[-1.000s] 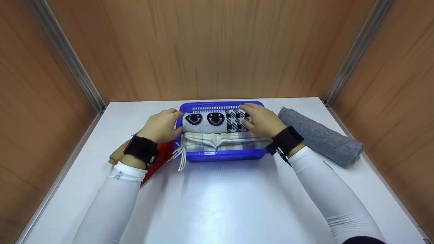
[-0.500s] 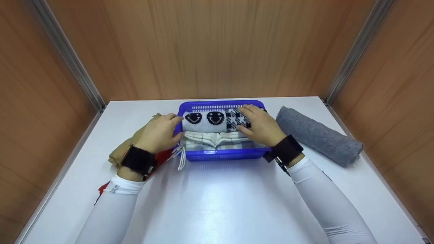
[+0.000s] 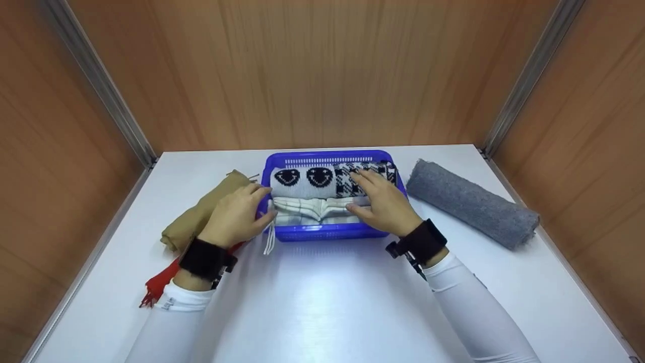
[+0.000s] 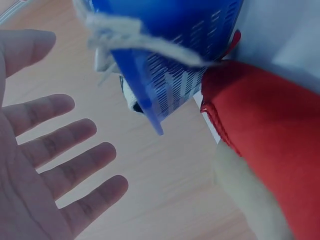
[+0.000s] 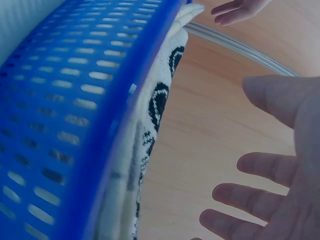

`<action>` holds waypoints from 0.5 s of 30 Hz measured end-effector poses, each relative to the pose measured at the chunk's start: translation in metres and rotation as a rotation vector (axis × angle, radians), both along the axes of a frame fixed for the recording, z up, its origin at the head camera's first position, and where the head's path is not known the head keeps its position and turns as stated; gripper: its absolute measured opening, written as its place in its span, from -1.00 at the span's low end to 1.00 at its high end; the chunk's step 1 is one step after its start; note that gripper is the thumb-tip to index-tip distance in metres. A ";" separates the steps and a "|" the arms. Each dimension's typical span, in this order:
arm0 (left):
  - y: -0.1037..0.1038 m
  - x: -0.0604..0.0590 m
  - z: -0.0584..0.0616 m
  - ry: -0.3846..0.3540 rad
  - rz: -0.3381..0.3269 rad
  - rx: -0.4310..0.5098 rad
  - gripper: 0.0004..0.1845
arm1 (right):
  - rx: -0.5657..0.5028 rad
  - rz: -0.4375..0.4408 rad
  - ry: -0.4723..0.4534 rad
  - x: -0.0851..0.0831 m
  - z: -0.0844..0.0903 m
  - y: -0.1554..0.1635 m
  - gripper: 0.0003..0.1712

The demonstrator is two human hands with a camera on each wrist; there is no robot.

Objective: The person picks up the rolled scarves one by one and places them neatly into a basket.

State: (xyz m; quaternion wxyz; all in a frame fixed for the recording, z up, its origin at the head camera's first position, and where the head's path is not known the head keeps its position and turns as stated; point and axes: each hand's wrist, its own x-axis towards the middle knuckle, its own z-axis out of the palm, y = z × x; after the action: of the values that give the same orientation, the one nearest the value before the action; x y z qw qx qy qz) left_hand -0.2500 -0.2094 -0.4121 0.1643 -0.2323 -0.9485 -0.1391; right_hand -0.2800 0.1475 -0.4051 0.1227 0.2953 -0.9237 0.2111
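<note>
In the head view a blue plastic basket [image 3: 330,233] holds two cloths. At its back lies a rolled knit cloth [image 3: 305,190] with black smiling faces and houndstooth. A cream checked cloth [image 3: 297,209] lies folded in front, its white strings hanging over the left side. My left hand [image 3: 234,214] hovers by the basket's left end; the left wrist view shows its fingers [image 4: 70,170] straight and apart from the basket. Over the basket's right part is my right hand [image 3: 385,206], holding nothing. Its spread fingers [image 5: 255,197] stand clear of the cloths in the right wrist view.
A tan rolled cloth [image 3: 194,219] and a red fringed cloth [image 3: 164,280] lie left of the basket, partly hidden by my left arm. To the right is a grey rolled cloth [image 3: 471,204]. Wooden panels [image 3: 322,75] enclose the white table [image 3: 312,297] on three sides.
Both hands have drawn back toward me from the patterned roll. More of the houndstooth end, the tan roll and the red cloth shows now. The basket has stayed nearly in place.
</note>
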 end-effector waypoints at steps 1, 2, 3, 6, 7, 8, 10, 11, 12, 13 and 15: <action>0.000 0.001 -0.001 0.003 -0.005 0.005 -0.41 | -0.003 -0.001 -0.009 0.001 -0.002 0.000 -0.11; 0.000 0.002 -0.002 0.009 -0.007 0.008 -0.41 | -0.006 -0.003 -0.017 0.003 -0.003 0.000 -0.11; 0.001 0.003 -0.002 0.013 -0.009 0.011 -0.41 | -0.009 -0.005 -0.022 0.004 -0.004 -0.001 -0.10; 0.001 0.006 -0.003 0.024 -0.005 0.016 -0.42 | -0.026 -0.006 -0.024 0.007 -0.007 -0.002 -0.10; 0.002 0.007 -0.003 0.023 -0.002 0.018 -0.41 | -0.028 -0.004 -0.022 0.008 -0.007 -0.002 -0.10; 0.001 0.009 -0.004 0.025 0.002 0.020 -0.41 | -0.027 -0.004 -0.016 0.009 -0.008 -0.003 -0.11; 0.000 0.013 -0.005 0.031 0.006 0.026 -0.42 | -0.026 0.005 -0.007 0.011 -0.010 -0.005 -0.11; -0.001 0.015 -0.006 0.032 0.008 0.027 -0.41 | -0.022 0.010 -0.002 0.012 -0.010 -0.006 -0.11; -0.002 0.017 -0.007 0.032 0.012 0.029 -0.41 | -0.018 0.015 0.004 0.014 -0.011 -0.007 -0.11; -0.004 0.019 -0.007 0.030 0.017 0.030 -0.41 | -0.016 0.021 0.012 0.015 -0.012 -0.009 -0.11; -0.007 0.022 -0.008 0.025 0.026 0.029 -0.40 | -0.017 0.041 0.019 0.018 -0.013 -0.011 -0.11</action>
State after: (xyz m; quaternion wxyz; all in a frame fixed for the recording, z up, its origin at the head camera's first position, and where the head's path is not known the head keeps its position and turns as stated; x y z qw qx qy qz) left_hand -0.2279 -0.2159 -0.4203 0.1811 -0.2194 -0.9472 -0.1480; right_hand -0.2620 0.1364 -0.4177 0.1297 0.3149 -0.9144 0.2187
